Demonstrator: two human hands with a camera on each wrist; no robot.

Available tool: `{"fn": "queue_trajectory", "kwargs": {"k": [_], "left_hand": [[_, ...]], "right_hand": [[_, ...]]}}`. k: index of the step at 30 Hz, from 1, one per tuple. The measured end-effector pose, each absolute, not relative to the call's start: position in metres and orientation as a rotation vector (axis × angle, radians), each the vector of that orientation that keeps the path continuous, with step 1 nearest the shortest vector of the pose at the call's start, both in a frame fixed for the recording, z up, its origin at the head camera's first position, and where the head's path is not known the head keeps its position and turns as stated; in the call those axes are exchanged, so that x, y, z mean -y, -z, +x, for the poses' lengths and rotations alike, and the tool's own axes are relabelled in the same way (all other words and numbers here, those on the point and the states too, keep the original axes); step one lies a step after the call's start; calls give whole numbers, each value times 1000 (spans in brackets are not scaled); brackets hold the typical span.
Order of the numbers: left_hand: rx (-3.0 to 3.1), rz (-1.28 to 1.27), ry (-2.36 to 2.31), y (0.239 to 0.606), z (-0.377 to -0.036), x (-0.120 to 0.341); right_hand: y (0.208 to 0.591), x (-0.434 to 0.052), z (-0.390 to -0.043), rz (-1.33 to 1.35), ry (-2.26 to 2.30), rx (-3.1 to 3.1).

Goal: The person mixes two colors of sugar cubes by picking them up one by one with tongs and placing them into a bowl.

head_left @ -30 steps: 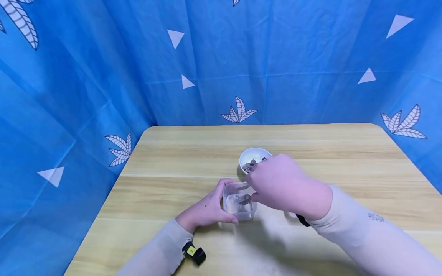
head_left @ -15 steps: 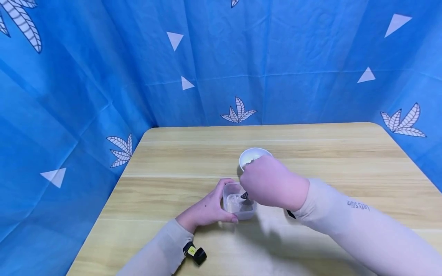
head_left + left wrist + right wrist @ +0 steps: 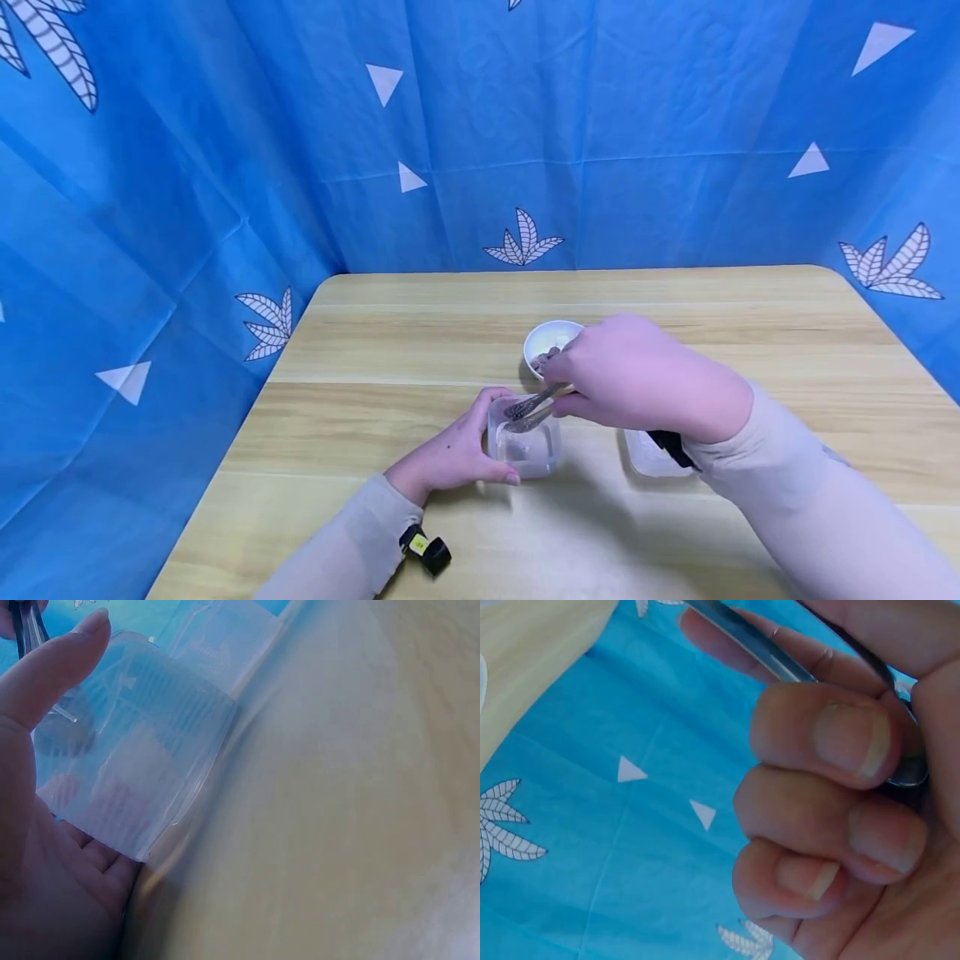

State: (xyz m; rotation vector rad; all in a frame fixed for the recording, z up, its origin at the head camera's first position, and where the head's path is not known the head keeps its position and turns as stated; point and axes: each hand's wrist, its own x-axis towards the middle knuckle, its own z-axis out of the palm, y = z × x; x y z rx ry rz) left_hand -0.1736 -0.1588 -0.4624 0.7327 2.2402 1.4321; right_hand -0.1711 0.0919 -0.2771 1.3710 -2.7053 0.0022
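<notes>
My left hand (image 3: 468,450) grips the side of a clear plastic container (image 3: 538,467), thumb on the near side and fingers behind. In my right hand (image 3: 637,375) is a pair of metal tongs (image 3: 536,408), its two patterned tips at the container's opening, slightly apart. The right wrist view shows the fingers curled round the tongs' arms (image 3: 757,641). Through the container's wall (image 3: 165,750) in the left wrist view, a dark blurred shape is visible below the tongs. Behind the container stands a white bowl (image 3: 534,339) with several greyish-brown chunks (image 3: 543,360), partly hidden by my right hand.
A second clear container (image 3: 654,458) stands on the wooden table (image 3: 375,350), partly under my right wrist. A blue patterned curtain (image 3: 465,125) hangs behind the table and along its sides. Black wrist cameras sit on both wrists.
My right hand first moved left over the container, then back right and slightly away. The tongs' tips show fully now, and more of the second container is uncovered. The left hand has stayed put.
</notes>
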Motion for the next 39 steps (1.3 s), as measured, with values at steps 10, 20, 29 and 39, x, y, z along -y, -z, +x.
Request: {"fn": "queue_trajectory", "kwargs": {"k": [10, 20, 29, 39], "left_hand": [[-2251, 724, -1416, 463, -174, 156], [-2226, 713, -1431, 466, -174, 159], [-2223, 713, -1476, 465, -172, 170], [-2248, 701, -1451, 466, -169, 171]], "right_hand": [[290, -140, -181, 1378, -396, 2616], [310, -185, -194, 897, -526, 2701], [325, -191, -217, 824, -514, 2749], [326, -194, -215, 804, -520, 2773]]}}
